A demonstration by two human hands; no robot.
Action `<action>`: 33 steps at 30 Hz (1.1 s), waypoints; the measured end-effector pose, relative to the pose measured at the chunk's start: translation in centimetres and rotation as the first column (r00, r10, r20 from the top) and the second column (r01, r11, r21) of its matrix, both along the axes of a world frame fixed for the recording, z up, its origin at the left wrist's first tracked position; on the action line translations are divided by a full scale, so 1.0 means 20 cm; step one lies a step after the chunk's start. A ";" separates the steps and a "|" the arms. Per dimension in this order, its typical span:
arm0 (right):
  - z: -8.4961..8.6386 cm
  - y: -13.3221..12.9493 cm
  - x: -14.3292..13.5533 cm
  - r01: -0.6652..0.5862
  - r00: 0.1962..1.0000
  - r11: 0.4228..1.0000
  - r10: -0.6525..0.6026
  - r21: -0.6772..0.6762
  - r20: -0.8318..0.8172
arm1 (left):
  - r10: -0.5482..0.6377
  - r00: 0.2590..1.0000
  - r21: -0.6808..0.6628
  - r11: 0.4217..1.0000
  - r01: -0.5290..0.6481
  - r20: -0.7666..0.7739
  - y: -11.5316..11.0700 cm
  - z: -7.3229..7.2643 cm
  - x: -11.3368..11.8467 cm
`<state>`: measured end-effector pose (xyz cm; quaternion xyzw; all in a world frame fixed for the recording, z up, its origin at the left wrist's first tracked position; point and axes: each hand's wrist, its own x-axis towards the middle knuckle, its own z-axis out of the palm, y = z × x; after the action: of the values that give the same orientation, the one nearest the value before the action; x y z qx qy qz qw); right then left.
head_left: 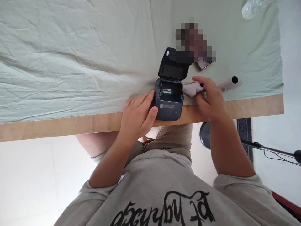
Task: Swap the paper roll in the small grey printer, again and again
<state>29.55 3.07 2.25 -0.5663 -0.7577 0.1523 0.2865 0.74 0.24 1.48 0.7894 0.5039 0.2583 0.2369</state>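
A dark portable receipt printer [168,111] lies at the table's front edge. Its lid [172,64] is swung up and back, and the paper bay shows no roll inside. My left hand [138,114] rests along the printer's left side, fingers stretched out and thumb against the casing. To the right of the printer, my right hand [210,97] grips a small white paper roll [191,89] with a dark core. The roll's loose end reaches close to the open bay; whether it touches the printer I cannot tell.
Another white paper roll [231,83] lies just beyond my right hand. A phone [204,64], partly blurred out, sits behind the printer. A clear plastic bottle [252,8] is at the far right. Pale green cloth [82,62] covers the table up to its wooden edge [58,127].
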 end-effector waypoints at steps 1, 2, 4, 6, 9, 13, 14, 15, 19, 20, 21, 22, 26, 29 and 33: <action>-0.01 0.00 0.00 0.004 1.000 1.000 -0.004 -0.003 0.007 | 0.001 1.000 0.002 1.000 -0.001 -0.001 0.00 0.00 0.00; -0.01 0.00 0.00 0.012 1.000 1.000 -0.012 -0.008 0.005 | 0.004 1.000 0.002 1.000 -0.004 -0.002 0.00 0.00 0.00; -0.03 -0.01 0.00 0.026 0.999 1.000 -0.026 -0.015 -0.021 | 0.005 1.000 0.001 1.000 -0.005 -0.004 0.00 0.00 0.00; -0.06 -0.02 0.00 0.053 0.996 0.998 -0.054 -0.014 -0.069 | 0.004 1.000 -0.005 1.000 -0.004 -0.004 0.00 0.00 0.00; -0.08 -0.04 0.01 0.130 0.986 0.992 -0.129 0.002 -0.108 | 0.000 1.000 -0.013 1.000 0.000 -0.004 0.00 0.01 0.00; -0.08 -0.04 0.00 0.201 0.979 0.977 -0.199 0.068 -0.043 | 0.008 1.000 -0.019 1.000 -0.009 -0.006 -0.01 0.01 0.00; -0.08 -0.04 0.00 0.204 0.979 0.975 -0.202 0.084 -0.032 | 0.012 1.000 -0.021 1.000 -0.012 -0.005 -0.01 0.00 0.00; -0.08 -0.03 -0.01 0.208 0.978 0.974 -0.206 0.096 -0.026 | 0.013 1.000 -0.022 1.000 -0.013 -0.004 -0.01 0.00 0.00; -0.11 -0.02 -0.03 0.258 0.966 0.959 -0.256 0.120 -0.033 | 0.008 1.000 -0.018 1.000 -0.008 0.003 0.00 0.00 0.00; -0.11 -0.02 -0.03 0.270 0.963 0.955 -0.268 0.122 -0.036 | 0.008 1.000 -0.016 1.000 -0.008 0.002 0.00 0.00 0.00; -0.11 -0.02 -0.04 0.276 0.961 0.953 -0.273 0.124 -0.041 | 0.008 1.000 -0.014 1.000 -0.008 0.000 0.00 0.00 0.00; -0.10 -0.02 -0.04 0.277 0.961 0.953 -0.274 0.122 -0.042 | 0.007 1.000 -0.013 1.000 -0.007 -0.001 0.00 0.01 0.00; -0.06 -0.03 -0.03 0.233 0.973 0.969 -0.232 0.077 -0.014 | 0.003 1.000 -0.009 1.000 -0.003 -0.005 0.00 0.00 0.00; -0.02 -0.04 0.01 0.140 0.990 0.990 -0.140 0.012 0.009 | 0.009 1.000 -0.009 1.000 -0.009 -0.006 0.00 0.00 0.00; -0.02 -0.07 0.05 0.143 0.990 0.990 -0.143 -0.006 -0.015 | 0.006 1.000 -0.015 1.000 -0.006 -0.005 0.00 0.00 0.00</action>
<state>30.58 1.65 1.77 -0.6185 -0.7126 0.1376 0.3012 0.79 0.18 1.55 0.7869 0.5087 0.2533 0.2407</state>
